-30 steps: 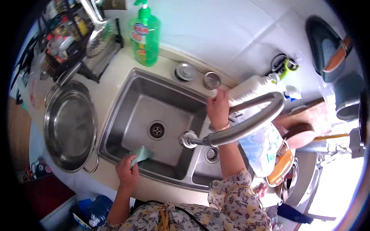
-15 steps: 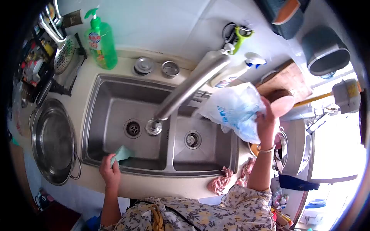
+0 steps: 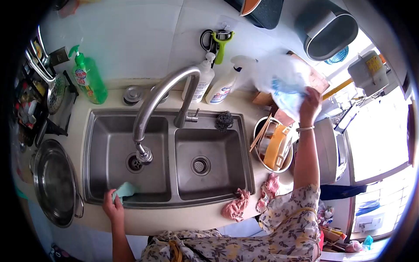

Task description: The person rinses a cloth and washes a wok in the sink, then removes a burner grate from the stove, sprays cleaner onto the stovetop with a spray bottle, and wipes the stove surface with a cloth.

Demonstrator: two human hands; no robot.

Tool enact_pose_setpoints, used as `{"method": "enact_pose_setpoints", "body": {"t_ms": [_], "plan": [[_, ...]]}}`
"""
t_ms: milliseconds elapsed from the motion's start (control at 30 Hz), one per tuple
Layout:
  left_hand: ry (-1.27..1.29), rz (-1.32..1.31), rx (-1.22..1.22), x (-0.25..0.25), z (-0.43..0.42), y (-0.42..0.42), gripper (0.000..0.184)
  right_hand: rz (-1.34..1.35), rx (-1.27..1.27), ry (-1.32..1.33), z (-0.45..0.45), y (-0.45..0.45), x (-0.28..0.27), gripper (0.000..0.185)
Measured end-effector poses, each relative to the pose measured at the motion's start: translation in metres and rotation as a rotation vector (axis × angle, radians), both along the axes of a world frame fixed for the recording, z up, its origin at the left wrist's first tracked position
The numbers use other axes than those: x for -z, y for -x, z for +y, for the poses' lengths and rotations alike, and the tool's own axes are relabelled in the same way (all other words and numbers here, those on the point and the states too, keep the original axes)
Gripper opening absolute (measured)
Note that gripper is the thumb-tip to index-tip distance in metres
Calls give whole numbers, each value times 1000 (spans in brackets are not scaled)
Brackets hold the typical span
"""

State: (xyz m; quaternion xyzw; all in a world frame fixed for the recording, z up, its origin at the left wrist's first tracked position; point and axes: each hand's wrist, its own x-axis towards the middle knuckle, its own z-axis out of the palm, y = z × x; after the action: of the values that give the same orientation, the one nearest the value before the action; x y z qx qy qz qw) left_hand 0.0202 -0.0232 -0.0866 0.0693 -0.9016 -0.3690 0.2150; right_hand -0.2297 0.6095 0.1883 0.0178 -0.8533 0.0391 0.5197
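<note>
My left hand (image 3: 114, 208) is closed on a pale green cloth (image 3: 125, 190) at the front left edge of the double steel sink (image 3: 174, 200). The cloth hangs over the rim of the larger basin. Raised at the right, my right hand (image 3: 310, 105) grips a thin white plastic bag (image 3: 283, 83) with blue print. Motion blurs the bag, and I cannot tell what is in it. Behind the bag, a wooden board (image 3: 320, 81) is partly hidden. The curved faucet (image 3: 162, 89) reaches over the larger basin.
A pot (image 3: 286, 167) with bowls and chopsticks stands right of the sink. Pink rags (image 3: 236, 205) lie at the front. A steel scrubber (image 3: 224, 121) sits behind the small basin. Bottles (image 3: 221, 89) line the wall; a large steel pan (image 3: 56, 183) is at the left.
My right hand has lifted the bag away from the small basin, up towards the wooden board. The pot and scrubber now show. My left hand keeps the cloth at the rim; the view has shifted.
</note>
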Motion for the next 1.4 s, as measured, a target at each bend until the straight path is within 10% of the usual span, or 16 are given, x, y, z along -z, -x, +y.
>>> {"method": "enact_pose_setpoints", "body": {"t_ms": [467, 567, 767, 967, 1100, 1167, 1400], "plan": [[121, -95, -154, -6, 8, 2, 24, -1547, -50, -415, 16, 125, 188, 39], [127, -101, -133, -1, 5, 2, 24, -1444, 185, -609, -38, 107, 151, 33], [118, -105, -107, -7, 6, 5, 24, -775, -325, -660, -43, 76, 97, 26], [109, -77, -86, -8, 6, 3, 25, -559, -252, -447, -71, 71, 64, 27], [124, -106, -88, -5, 4, 2, 25, -1027, -735, 67, -195, 16, 85, 13], [125, -109, -87, -4, 3, 1, 25, -963, -948, -232, -257, 4, 121, 24], [161, -102, -85, -8, 4, 2, 27, -781, -934, 162, -431, 91, 221, 53]]}}
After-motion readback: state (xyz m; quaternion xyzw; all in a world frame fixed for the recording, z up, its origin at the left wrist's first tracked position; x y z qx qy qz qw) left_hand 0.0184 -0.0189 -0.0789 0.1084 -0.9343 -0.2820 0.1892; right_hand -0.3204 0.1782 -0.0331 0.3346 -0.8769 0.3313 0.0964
